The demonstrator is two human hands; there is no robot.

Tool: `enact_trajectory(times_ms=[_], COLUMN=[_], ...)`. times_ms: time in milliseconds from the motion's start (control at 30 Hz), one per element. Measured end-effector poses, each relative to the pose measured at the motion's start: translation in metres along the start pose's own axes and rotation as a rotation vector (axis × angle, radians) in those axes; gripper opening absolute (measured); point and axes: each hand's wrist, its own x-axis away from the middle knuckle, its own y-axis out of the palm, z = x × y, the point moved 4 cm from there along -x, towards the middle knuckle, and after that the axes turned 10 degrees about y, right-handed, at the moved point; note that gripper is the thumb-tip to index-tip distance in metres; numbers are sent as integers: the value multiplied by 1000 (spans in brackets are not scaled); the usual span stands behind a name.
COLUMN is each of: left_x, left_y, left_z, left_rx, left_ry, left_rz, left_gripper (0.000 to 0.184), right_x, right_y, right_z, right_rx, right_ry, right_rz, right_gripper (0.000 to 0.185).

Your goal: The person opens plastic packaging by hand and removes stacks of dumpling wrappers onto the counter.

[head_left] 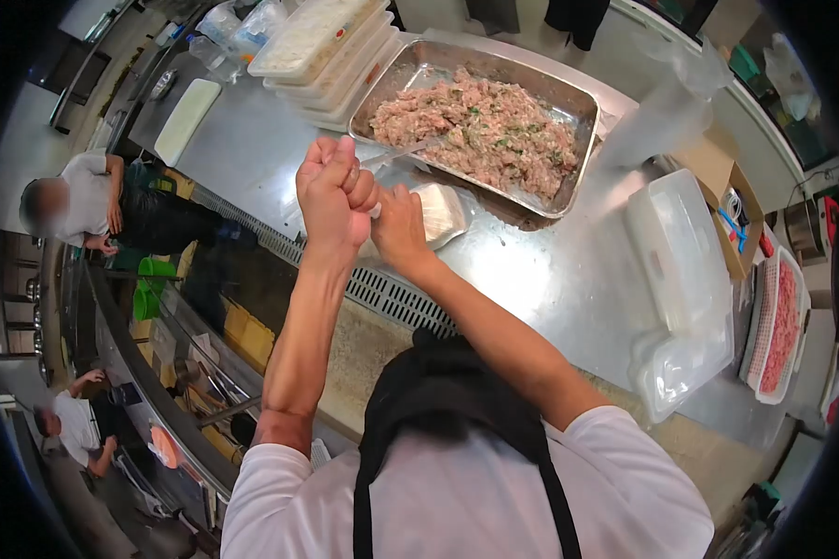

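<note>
My left hand [334, 191] is closed in a fist, thumb on top, in front of the metal tray [583, 154]. From it a thin, flat metal tool [391, 155] sticks out to the right, its tip against the minced meat filling [485, 126] flecked with green. Close beside it, my right hand [403, 226] has its fingers curled. A small white bit shows between the two hands, mostly hidden by the fingers. Right by my right hand lies a stack of pale, thin wrappers [445, 211] in clear plastic on the steel table.
Stacked lidded containers [322, 47] stand left of the tray, near a white board [186, 121]. Clear plastic boxes [676, 270], a cardboard box [727, 196] and a basket of minced meat [781, 321] are at the right. Two people [89, 200] [79, 424] are at the left.
</note>
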Motion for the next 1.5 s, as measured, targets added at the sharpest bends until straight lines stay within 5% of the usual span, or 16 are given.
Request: enact_trajectory(times_ms=[67,133,267,333,467,500,633,900,1100,1300,1500], left_x=[-4,-16,-14,-10,32,39,62,24,35,38,36], left_y=[-3,-8,-21,-55,-158,-182,-193,-172,-186,-196,-208], left_z=[1,12,47,63,-3,-24,-73,-83,-89,-102,-103], left_rx=[-5,-39,-52,-540,-1023,-1255,-1051,-1107,-904,-772,-748], left_ry=[-1,52,254,434,164,223,162,183,208,-19,8], left_rz=[-67,-374,-366,-307,-129,-284,-102,-257,-212,-106,-184], left_gripper=[30,20,24,51,60,71,78,80,81,82,78], right_x=[-6,-9,-22,-25,-18,-15,1,49,46,73,73], right_y=[-1,5,-18,-41,-63,-57,-56,-61,-74,-84,-98], right_z=[2,6,24,26,37,47,38,27,33,50,54], right_rx=[29,45,-121,-59,218,191,267,303,217,89,64], right_ry=[29,42,-48,-286,-325,-238,-66,155,26,161,119], right_rz=[-35,-93,-259,-325,-403,-474,-529,-271,-207,-238,-296], right_gripper=[16,17,32,59,83,90,94,93,94,89,87])
